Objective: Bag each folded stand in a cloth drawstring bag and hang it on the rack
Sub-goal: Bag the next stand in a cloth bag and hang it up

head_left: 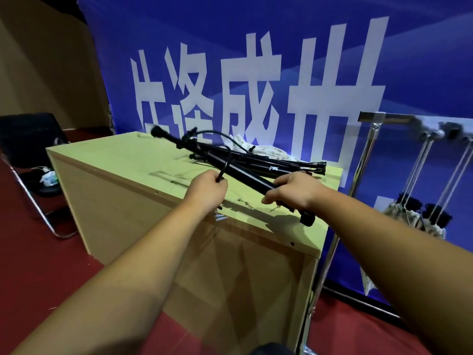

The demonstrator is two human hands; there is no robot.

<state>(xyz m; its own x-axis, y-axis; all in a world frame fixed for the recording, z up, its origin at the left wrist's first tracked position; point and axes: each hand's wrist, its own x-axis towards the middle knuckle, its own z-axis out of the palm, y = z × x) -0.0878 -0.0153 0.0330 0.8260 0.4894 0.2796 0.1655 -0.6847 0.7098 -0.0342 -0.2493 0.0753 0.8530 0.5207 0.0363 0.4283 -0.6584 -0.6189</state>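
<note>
While the right hand (pixel 289 190) curls round the stand (pixel 240 172) near its close end, the left hand (pixel 208 190) pinches a black cord (pixel 225 162) looping off the shaft, both held over the box (pixel 122 160) top. From that grip the stand's long axis runs near right to far left, its free end rising away from the person. Beyond both hands lie the spare stands (pixel 281 162) and, behind them, the cloth bag (pixel 271 151) — nearer the right hand — with the rack (pixel 384 117) and its hung bags (pixel 407 216) further right.
</note>
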